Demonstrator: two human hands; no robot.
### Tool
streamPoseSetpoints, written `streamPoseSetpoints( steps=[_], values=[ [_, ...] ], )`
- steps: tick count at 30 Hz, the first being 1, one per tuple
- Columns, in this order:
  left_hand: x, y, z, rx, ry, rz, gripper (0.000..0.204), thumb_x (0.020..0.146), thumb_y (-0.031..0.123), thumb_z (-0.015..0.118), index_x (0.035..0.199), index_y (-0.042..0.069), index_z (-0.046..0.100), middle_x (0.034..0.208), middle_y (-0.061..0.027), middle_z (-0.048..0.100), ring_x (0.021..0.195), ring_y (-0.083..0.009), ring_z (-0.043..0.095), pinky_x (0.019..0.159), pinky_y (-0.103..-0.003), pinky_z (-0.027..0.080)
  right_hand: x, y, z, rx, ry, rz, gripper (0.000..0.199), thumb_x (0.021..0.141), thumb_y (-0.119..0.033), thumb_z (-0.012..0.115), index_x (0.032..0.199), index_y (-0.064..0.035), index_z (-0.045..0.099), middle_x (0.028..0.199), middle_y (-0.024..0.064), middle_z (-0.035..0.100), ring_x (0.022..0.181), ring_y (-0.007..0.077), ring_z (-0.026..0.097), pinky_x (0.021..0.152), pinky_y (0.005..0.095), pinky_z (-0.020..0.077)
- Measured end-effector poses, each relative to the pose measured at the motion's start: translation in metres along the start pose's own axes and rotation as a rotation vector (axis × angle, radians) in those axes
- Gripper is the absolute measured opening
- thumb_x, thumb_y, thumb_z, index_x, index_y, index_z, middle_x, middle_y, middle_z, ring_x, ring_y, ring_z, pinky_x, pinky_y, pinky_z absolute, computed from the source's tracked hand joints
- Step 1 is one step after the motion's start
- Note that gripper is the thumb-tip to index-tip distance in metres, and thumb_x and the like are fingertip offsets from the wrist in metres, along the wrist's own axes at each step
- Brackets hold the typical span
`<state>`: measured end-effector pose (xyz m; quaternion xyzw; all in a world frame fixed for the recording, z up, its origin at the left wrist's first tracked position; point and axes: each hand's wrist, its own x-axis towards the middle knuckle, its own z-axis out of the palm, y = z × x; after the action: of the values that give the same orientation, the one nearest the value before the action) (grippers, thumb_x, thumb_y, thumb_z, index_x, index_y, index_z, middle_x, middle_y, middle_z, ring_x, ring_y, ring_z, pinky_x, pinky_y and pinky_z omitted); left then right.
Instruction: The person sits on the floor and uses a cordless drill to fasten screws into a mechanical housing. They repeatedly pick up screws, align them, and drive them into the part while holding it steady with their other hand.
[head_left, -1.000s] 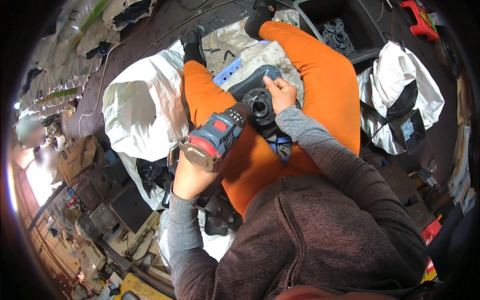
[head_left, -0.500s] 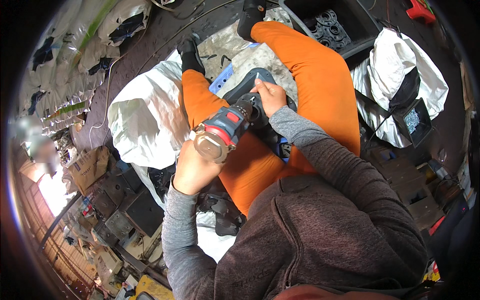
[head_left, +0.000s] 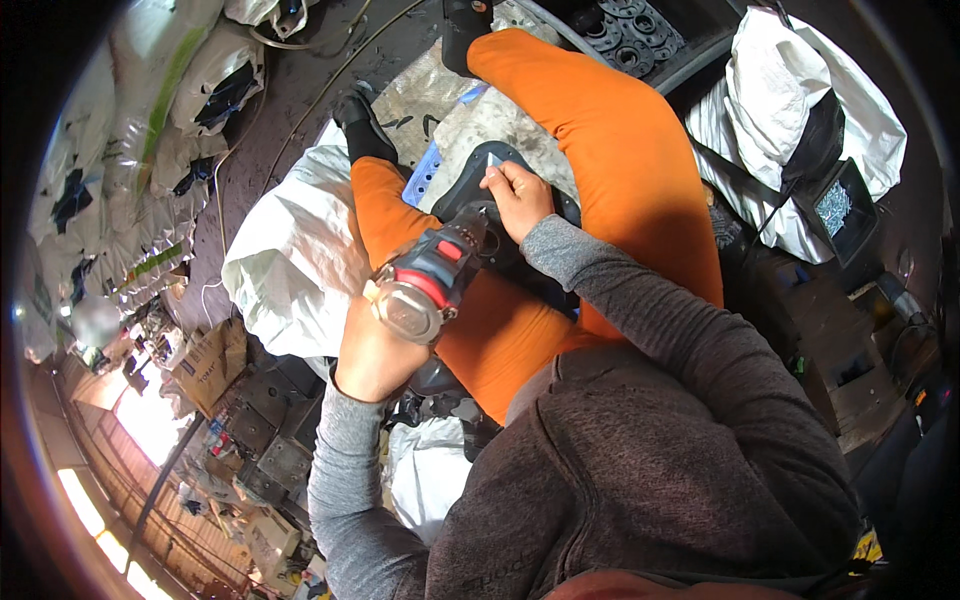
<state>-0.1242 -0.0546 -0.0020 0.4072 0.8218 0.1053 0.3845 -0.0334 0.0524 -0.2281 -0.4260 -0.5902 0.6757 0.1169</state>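
My left hand (head_left: pixel 378 352) is wrapped round a cordless drill (head_left: pixel 425 280), grey with red parts. Its chuck points up and to the right, toward a black moulded part (head_left: pixel 462 180) between my knees. Over that part, my right hand (head_left: pixel 520 203) is closed, with thumb and forefinger pinched together. What the pinch holds, if anything, is too small to make out. A small pale pointed spot shows just beyond the fingertips. The drill's tip ends close to the right hand, and whether it touches the black part I cannot tell.
A black crate (head_left: pixel 700 55) with round dark parts stands beyond my right knee. To the right, a small black bin (head_left: pixel 833 212) holds small pale-blue pieces beside a white sack (head_left: pixel 780 75). Another white sack (head_left: pixel 290 250) lies by my left leg. A blue perforated strip (head_left: pixel 424 175) rests near the black part.
The whole view has shifted and turned slightly. The drill's tip sits a little farther back from the right hand's fingers. Both hands keep their grips.
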Motion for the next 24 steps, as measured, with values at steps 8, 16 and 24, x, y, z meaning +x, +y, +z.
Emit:
streamPoseSetpoints(
  steps=[8,16,24],
  values=[
    [0.006,0.003,0.009,0.019,0.028,0.050,0.038,0.072,0.005,0.072,0.108,0.001,0.063,0.100,-0.0151,0.068,0.094,-0.0321,0.066,0.083,-0.038,0.052,-0.003,0.004,0.001,0.114,-0.018,0.007,0.008,0.095,-0.009,0.058,0.093,-0.0029,0.063,0.062,-0.0047,0.051,0.058,0.0025,0.043,0.054,0.0228,0.0374],
    [-0.008,-0.010,0.027,-0.285,0.121,-0.222,0.032,0.074,0.008,0.075,0.104,0.003,0.065,0.097,-0.0120,0.069,0.091,-0.0277,0.067,0.080,-0.036,0.052,0.002,0.006,0.004,0.021,-0.004,-0.055,0.005,0.091,-0.008,0.061,0.093,-0.0043,0.064,0.056,-0.0053,0.046,0.053,0.0035,0.040,0.050,0.0258,0.0339],
    [-0.086,0.031,0.043,-0.524,0.365,-0.186,0.031,0.084,0.000,0.064,0.115,0.001,0.060,0.087,-0.0053,0.064,0.053,-0.0114,0.056,0.043,-0.026,0.044,0.017,-0.022,-0.042,0.728,-0.112,0.292,0.044,0.089,-0.003,0.054,0.133,-0.0037,0.049,0.103,0.0070,0.062,0.086,0.0187,0.063,0.073,0.0326,0.0530]
  ],
)
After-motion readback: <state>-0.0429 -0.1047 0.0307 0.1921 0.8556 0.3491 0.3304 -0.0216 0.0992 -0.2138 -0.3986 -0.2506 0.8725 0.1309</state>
